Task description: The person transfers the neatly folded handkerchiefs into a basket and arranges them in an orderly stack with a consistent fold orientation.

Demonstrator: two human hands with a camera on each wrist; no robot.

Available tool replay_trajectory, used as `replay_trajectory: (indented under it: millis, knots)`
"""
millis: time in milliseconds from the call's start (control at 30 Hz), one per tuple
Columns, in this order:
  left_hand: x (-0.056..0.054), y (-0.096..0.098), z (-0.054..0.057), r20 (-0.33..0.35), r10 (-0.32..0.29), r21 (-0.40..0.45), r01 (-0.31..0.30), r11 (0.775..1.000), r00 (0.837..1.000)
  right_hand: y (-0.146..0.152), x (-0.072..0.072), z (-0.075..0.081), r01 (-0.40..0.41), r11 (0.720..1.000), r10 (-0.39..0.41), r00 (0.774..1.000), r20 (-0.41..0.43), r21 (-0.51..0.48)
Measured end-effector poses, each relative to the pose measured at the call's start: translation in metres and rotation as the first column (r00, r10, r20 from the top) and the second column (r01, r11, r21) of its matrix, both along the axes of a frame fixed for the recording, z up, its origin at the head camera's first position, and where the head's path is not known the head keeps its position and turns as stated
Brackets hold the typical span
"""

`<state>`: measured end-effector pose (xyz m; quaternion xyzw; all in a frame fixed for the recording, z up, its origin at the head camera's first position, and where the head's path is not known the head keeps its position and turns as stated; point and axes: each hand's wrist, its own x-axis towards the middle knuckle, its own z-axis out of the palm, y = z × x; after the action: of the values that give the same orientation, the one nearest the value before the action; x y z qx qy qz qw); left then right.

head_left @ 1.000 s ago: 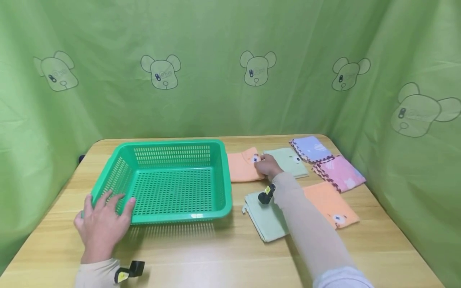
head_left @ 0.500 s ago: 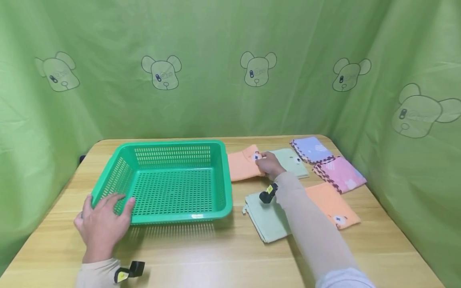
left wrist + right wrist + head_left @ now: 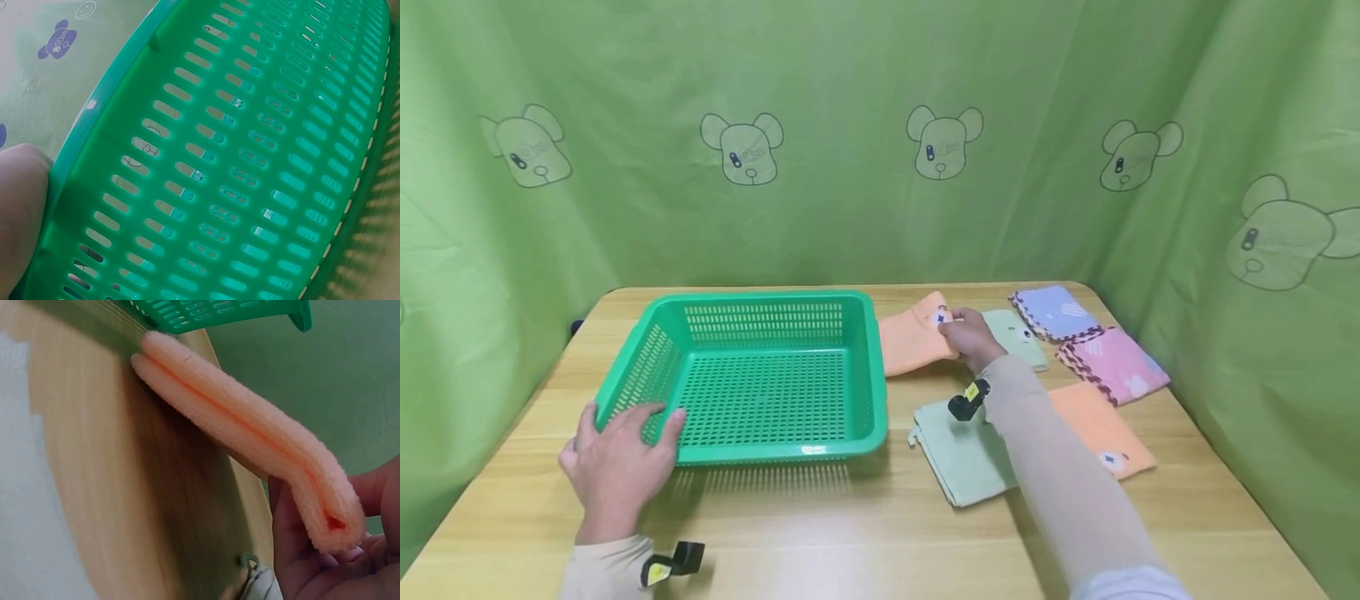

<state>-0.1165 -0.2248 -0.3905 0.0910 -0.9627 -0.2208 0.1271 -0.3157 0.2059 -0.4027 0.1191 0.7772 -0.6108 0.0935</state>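
A folded orange towel (image 3: 913, 337) with a bear face is pinched at its right edge by my right hand (image 3: 976, 340). In the right wrist view the towel (image 3: 250, 431) slants up off the table, its folded layers showing, thumb on one side and fingers on the other. My left hand (image 3: 621, 462) grips the near left corner of a green plastic basket (image 3: 775, 454), thumb along the near rim and fingers over the left one. The left wrist view shows mostly the basket's slotted wall (image 3: 206, 150) and a bit of the hand (image 3: 24, 212). Nothing lies inside the basket.
Right of the basket lie a light green towel (image 3: 958, 458), a second orange towel (image 3: 1101, 429), another green towel (image 3: 1018, 333) partly behind my right hand, a pink towel (image 3: 1116, 362) and a blue-purple towel (image 3: 1052, 312). A green curtain (image 3: 850, 225) surrounds the wooden table (image 3: 820, 533).
My right hand has raised the right side of the orange towel off the table and shifted slightly right. The left hand keeps its hold on the basket, which stays in place.
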Motion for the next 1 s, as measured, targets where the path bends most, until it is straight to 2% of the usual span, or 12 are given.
replay_trajectory:
  millis: [200,467,767,1000]
  knots:
    - [0.000,0.000,0.000,-0.003,0.006,0.004,-0.006,1.000,1.000,0.000,-0.001,0.006,0.005,0.999,-0.005,1.000,-0.009,-0.047]
    - [0.001,0.002,0.001,-0.004,0.008,0.001,-0.008,1.000,1.000,0.002,0.001,0.013,-0.013,1.000,0.012,1.000,-0.024,-0.017]
    - [-0.001,0.001,0.000,0.001,0.012,0.009,-0.012,1.000,1.000,0.002,0.002,0.021,-0.028,0.995,0.025,0.999,-0.033,-0.091]
    - [-0.001,0.002,0.000,0.001,0.018,0.006,-0.018,1.000,1.000,0.001,0.004,0.026,-0.032,0.996,0.029,0.999,-0.039,-0.088]
